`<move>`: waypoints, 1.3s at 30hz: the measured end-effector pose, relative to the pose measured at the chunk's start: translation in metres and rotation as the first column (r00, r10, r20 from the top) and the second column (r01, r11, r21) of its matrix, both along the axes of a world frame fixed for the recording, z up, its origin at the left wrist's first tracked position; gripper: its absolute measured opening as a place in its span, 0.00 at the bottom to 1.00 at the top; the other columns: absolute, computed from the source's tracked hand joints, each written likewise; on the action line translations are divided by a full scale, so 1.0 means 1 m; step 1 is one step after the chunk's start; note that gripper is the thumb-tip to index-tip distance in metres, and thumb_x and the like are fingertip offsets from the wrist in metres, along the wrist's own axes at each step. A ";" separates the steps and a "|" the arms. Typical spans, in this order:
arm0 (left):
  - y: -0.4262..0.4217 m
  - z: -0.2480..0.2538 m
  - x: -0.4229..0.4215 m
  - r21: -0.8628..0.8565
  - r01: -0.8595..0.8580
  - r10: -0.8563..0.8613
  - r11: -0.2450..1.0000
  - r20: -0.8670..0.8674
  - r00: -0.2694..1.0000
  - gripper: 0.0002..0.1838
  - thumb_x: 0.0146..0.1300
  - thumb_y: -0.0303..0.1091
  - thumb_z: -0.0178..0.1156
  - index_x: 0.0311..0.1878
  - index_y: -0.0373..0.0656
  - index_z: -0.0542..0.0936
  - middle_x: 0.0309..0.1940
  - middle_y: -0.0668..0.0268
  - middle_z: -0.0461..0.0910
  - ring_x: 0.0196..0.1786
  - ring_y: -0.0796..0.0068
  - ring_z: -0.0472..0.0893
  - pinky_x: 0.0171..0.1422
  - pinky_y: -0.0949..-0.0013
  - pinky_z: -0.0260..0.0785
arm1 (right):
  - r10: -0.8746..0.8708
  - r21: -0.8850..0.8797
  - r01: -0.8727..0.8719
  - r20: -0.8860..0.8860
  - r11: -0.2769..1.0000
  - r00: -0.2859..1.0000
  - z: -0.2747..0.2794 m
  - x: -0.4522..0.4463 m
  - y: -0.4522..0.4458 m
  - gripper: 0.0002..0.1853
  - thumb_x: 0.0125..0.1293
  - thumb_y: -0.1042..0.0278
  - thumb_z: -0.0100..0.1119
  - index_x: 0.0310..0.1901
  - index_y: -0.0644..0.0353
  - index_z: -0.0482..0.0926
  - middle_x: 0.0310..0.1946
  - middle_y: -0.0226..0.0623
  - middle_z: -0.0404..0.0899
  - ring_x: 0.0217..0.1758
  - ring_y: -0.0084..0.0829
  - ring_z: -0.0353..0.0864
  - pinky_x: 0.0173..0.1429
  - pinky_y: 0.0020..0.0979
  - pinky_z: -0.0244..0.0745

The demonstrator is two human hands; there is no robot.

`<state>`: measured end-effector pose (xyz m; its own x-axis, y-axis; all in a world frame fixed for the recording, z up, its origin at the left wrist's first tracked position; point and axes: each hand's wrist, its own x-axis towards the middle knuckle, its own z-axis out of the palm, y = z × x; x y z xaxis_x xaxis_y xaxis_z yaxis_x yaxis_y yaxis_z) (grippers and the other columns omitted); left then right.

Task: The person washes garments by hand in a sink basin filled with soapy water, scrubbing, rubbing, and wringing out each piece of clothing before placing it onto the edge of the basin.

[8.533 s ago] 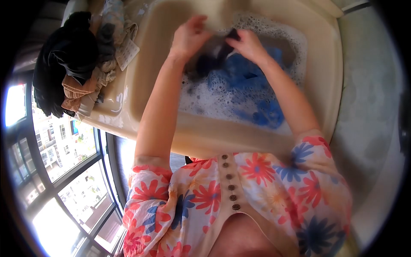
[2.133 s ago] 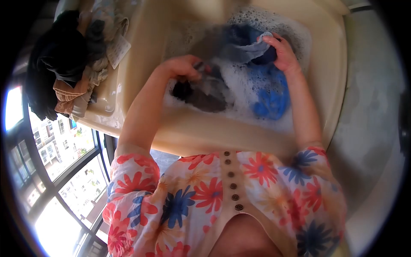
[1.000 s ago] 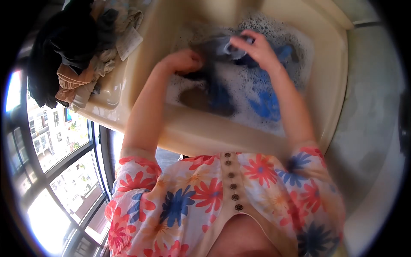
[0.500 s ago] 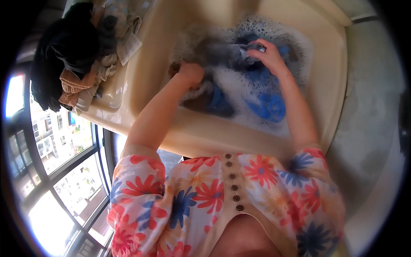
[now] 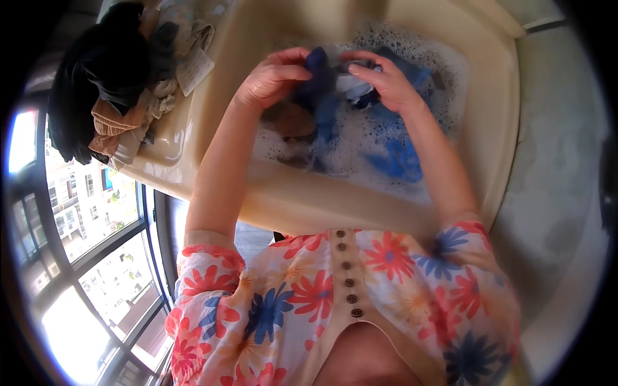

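Note:
Above the sudsy water, my left hand (image 5: 273, 78) is closed on a wet dark navy cloth (image 5: 315, 72), pinched between thumb and fingers. Close beside it, my right hand (image 5: 386, 82) grips a bunched pale grey and navy cloth (image 5: 353, 89). Whether the two cloths are one piece I cannot tell. Under my hands, a brown cloth (image 5: 290, 121) and a bright blue cloth (image 5: 398, 159) lie partly sunk in foam. More blue and dark fabric shows behind my right hand. The garments' exact kinds are hidden by folds and suds.
The cream wash basin (image 5: 496, 116) surrounds the water with a raised rim. On its left ledge sits a heap of clothes, with a black garment (image 5: 106, 71) on top and a peach cloth (image 5: 116, 119) below. A window (image 5: 96, 199) is at the left.
My left hand has risen from the water at the left and come toward my right hand, lifting the navy cloth. My right hand stays nearly in place with its cloth.

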<state>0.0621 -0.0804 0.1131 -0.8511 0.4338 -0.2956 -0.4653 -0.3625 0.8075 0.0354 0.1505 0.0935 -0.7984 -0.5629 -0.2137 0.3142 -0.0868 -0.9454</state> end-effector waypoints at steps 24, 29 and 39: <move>-0.011 -0.016 -0.018 -0.799 0.134 -0.427 0.586 -0.164 0.889 0.20 0.51 0.34 0.60 0.50 0.42 0.76 0.41 0.64 0.79 0.41 0.73 0.77 0.49 0.69 0.69 | -0.207 -0.021 0.212 -0.333 0.977 0.920 0.057 -0.021 0.009 0.13 0.52 0.70 0.65 0.38 0.65 0.76 0.32 0.29 0.77 0.35 0.18 0.75 0.41 0.20 0.69; -0.008 -0.075 0.026 -0.835 0.517 -0.687 -0.190 0.489 0.537 0.17 0.47 0.35 0.62 0.42 0.40 0.79 0.35 0.62 0.80 0.36 0.69 0.78 0.41 0.66 0.72 | -0.291 0.257 0.365 -0.283 0.895 0.914 -0.006 -0.021 0.046 0.18 0.50 0.71 0.64 0.43 0.69 0.74 0.34 0.32 0.77 0.38 0.23 0.75 0.46 0.23 0.68; -0.040 -0.072 0.006 -0.488 0.419 -0.319 0.766 0.278 0.906 0.09 0.49 0.26 0.57 0.36 0.39 0.76 0.26 0.66 0.76 0.29 0.78 0.76 0.31 0.73 0.71 | -0.526 0.099 0.523 0.000 0.846 0.851 -0.041 -0.029 0.105 0.26 0.48 0.71 0.65 0.49 0.71 0.69 0.37 0.35 0.78 0.41 0.25 0.75 0.49 0.25 0.66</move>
<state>0.0680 -0.1209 0.0413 -0.5725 0.4383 -0.6929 -0.6198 0.3219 0.7157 0.0068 0.2550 0.0526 -0.9626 -0.0384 -0.2680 0.2707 -0.1587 -0.9495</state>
